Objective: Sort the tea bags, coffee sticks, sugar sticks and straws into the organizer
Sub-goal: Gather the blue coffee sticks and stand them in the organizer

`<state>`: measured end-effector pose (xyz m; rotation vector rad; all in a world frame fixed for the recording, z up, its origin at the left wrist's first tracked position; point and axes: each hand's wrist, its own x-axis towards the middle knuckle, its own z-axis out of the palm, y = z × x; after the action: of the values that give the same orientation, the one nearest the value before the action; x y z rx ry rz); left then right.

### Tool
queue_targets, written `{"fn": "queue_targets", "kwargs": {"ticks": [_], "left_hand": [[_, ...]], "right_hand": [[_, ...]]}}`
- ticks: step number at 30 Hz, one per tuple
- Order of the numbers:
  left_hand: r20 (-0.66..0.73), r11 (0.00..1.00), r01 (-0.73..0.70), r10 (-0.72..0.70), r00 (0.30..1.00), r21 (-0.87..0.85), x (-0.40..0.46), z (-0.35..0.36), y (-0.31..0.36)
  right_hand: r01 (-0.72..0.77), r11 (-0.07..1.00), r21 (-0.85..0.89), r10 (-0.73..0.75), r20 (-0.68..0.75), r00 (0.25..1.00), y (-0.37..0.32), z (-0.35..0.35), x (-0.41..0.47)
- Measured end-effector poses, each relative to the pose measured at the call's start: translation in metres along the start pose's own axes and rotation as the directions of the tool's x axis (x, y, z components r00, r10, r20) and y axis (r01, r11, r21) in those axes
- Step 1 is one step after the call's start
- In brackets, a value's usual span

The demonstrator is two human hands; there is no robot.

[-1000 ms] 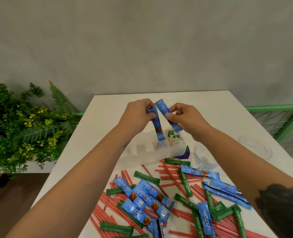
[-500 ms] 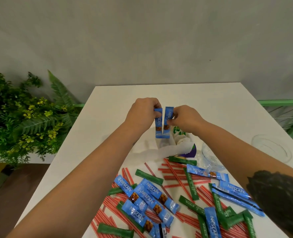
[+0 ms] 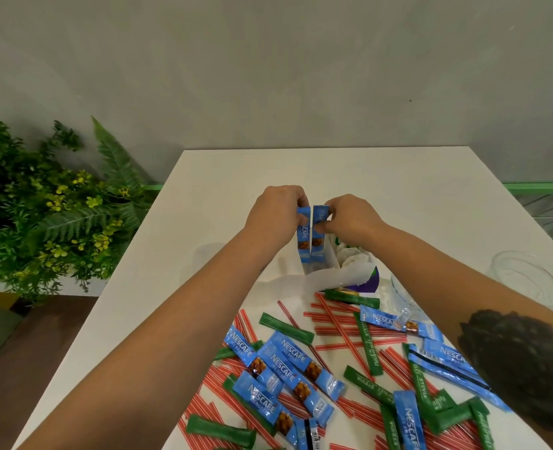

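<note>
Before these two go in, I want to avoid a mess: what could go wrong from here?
1. The left hand and right hand each pinch only the top of a blue Nescafe coffee stick; the lower ends hang free and could catch on the clear plastic organizer wall.
2. That organizer is see-through, so its dividers are hard to judge; the sticks may land beside the white tea bags.
3. The forearms hang over loose red-striped straws, which could scatter.

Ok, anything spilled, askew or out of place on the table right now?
Nothing damaged. The unsorted pile is a jumble: coffee sticks, green sugar sticks and red straws lie crisscrossed near the table's front. Both hands hold two coffee sticks upright, side by side.
</note>
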<state>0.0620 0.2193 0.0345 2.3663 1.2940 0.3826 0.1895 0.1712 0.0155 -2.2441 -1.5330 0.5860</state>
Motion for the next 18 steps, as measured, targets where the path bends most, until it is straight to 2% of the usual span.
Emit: {"fn": "queue_targets", "kwargs": {"ticks": [9, 14, 18], "left_hand": [[-0.003, 1.0, -0.003, 0.003, 1.0, 0.003, 0.001, 0.005, -0.005], [0.003, 0.999, 0.002, -0.002, 1.0, -0.047, -0.003, 0.006, -0.007], [-0.067, 0.998, -0.019, 0.015, 0.998, -0.06, -0.011, 0.0, -0.006]], "right_hand": [[0.0, 1.0, 0.002, 0.0, -0.013, 1.0, 0.0, 0.003, 0.004], [-0.022, 0.997, 0.075, 0.025, -0.039, 0.999, 0.002, 0.002, 0.003], [-0.055, 0.99, 0.132, 0.064, -0.066, 0.996, 0.005, -0.001, -0.003]]}}
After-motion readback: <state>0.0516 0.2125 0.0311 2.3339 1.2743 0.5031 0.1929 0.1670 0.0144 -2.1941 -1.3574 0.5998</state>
